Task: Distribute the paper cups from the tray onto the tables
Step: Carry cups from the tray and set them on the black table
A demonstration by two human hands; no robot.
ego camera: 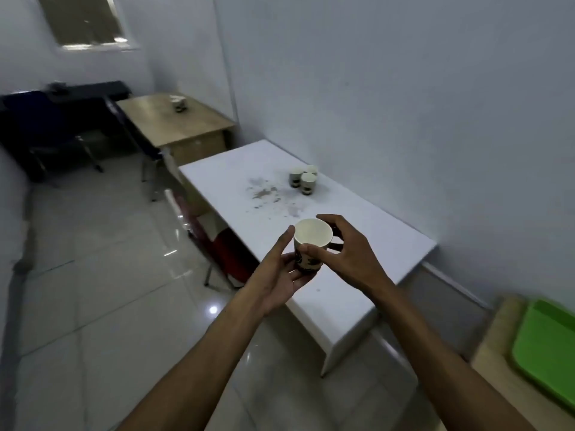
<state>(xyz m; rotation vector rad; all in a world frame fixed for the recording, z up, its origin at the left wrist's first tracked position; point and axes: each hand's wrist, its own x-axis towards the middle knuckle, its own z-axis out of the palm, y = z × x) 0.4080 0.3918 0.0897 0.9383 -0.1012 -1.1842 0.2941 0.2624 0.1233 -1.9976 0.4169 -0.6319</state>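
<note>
A white paper cup [312, 236] with a dark print is held upright over the near part of the white table [357, 231]. My left hand [277, 283] cradles its base and side from the left. My right hand [345, 255] wraps its rim and wall from the right. Three more paper cups [304, 181] stand grouped near the wall on the white table. Further back, paper cups [179, 104] stand on the wooden table [183, 126]. The green tray [547, 356] lies at the bottom right on a light wooden surface, partly cut off by the frame edge.
A red chair [230, 253] is tucked under the white table's left side. Dark chairs [59, 129] and a dark desk stand at the back left. Grey stains [264, 192] mark the white table. Glossy tiled floor [109, 275] spreads to the left.
</note>
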